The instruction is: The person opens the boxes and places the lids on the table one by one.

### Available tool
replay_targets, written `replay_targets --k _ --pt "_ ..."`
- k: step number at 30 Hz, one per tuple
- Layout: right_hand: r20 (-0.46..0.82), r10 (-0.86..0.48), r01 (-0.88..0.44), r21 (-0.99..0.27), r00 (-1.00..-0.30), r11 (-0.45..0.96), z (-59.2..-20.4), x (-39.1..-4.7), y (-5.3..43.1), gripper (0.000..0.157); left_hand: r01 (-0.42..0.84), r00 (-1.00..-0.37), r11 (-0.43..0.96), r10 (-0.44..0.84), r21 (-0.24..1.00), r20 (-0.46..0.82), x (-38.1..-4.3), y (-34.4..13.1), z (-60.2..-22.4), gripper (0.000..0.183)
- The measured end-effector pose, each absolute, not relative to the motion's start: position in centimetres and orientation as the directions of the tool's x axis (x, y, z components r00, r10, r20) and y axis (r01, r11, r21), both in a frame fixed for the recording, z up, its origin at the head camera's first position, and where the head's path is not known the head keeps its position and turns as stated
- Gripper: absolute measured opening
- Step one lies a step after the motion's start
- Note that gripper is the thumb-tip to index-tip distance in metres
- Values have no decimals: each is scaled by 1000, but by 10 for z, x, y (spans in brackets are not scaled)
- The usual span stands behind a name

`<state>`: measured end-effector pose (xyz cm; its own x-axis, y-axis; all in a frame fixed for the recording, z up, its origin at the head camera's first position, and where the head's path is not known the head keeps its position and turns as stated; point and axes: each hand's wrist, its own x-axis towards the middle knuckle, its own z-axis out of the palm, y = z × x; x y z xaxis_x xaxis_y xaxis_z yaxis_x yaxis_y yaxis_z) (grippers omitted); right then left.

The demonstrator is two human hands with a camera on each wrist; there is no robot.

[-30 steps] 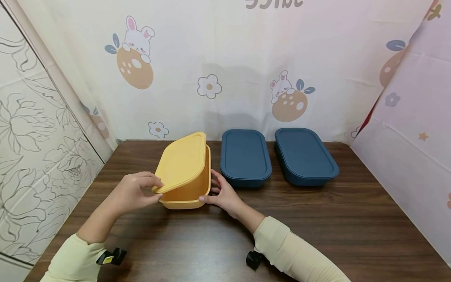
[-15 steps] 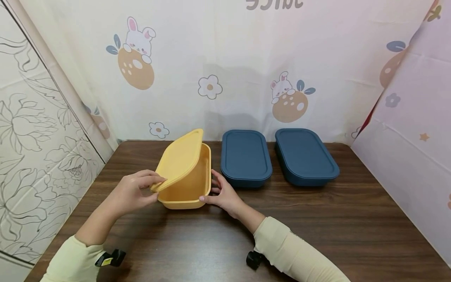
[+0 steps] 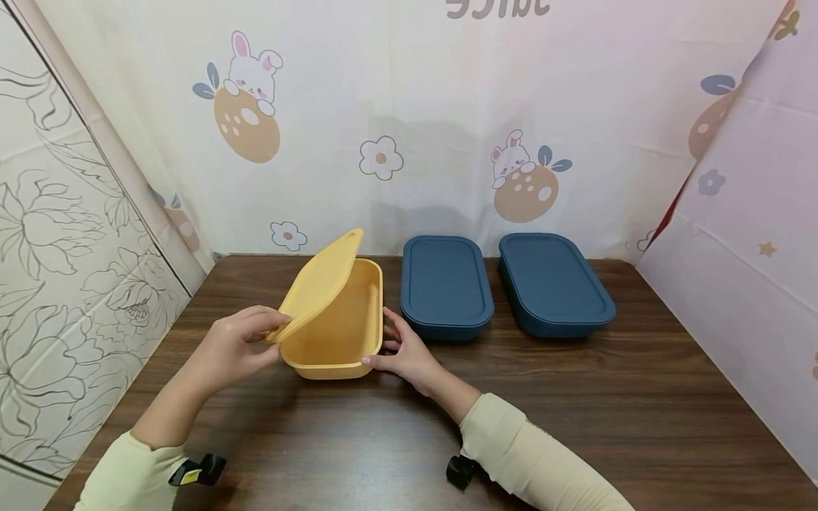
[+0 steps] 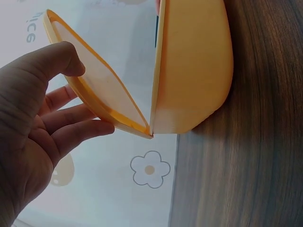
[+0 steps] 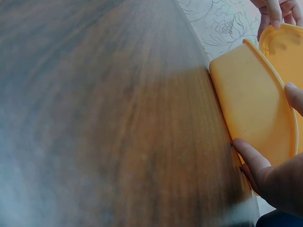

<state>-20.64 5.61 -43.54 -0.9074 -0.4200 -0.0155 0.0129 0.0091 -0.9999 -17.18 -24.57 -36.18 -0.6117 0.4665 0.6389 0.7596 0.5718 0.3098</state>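
In the head view, a yellow lunch box (image 3: pixel 339 348) stands at the left of the table, its lid (image 3: pixel 319 284) tilted up on the left side. My left hand (image 3: pixel 236 348) pinches the lid's near left edge between thumb and fingers. In the left wrist view, the lid (image 4: pixel 102 68) still meets the box rim at one edge, and the thumb lies on one face with the fingers behind. My right hand (image 3: pixel 405 355) holds the box's near right corner, thumb at the front rim and fingers along the right wall. The right wrist view shows the box's outer wall (image 5: pixel 251 99) between that thumb and fingers.
Two dark blue lidded boxes stand right of the yellow one: one beside my right hand (image 3: pixel 447 280), the other farther right (image 3: pixel 554 280). A printed curtain (image 3: pixel 434 92) hangs behind the brown wooden table (image 3: pixel 575 411). A white flowered panel (image 3: pixel 83 234) borders the left side.
The lid has swung farther up and to the left, exposing more of the box's inside. My left hand has shifted slightly left with it. The right hand and the box have stayed put.
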Motion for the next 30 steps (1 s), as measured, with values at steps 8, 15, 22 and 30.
replay_targets --k 8,15,22,30 --pt "-14 -427 19 -1000 -904 -7 -434 -205 57 97 761 -616 548 442 348 652 -170 -247 -361 45" --pt "-19 -422 22 -1000 -906 -1 -434 -205 57 97 727 -662 517 355 451 661 -170 -249 -365 51" --pt "-25 -425 27 -1000 -905 0 -435 -205 58 97 709 -685 481 301 515 663 -170 -252 -369 52" --pt "-23 -423 21 -1000 -906 9 -436 -207 57 96 679 -720 460 261 573 644 -168 -255 -367 49"
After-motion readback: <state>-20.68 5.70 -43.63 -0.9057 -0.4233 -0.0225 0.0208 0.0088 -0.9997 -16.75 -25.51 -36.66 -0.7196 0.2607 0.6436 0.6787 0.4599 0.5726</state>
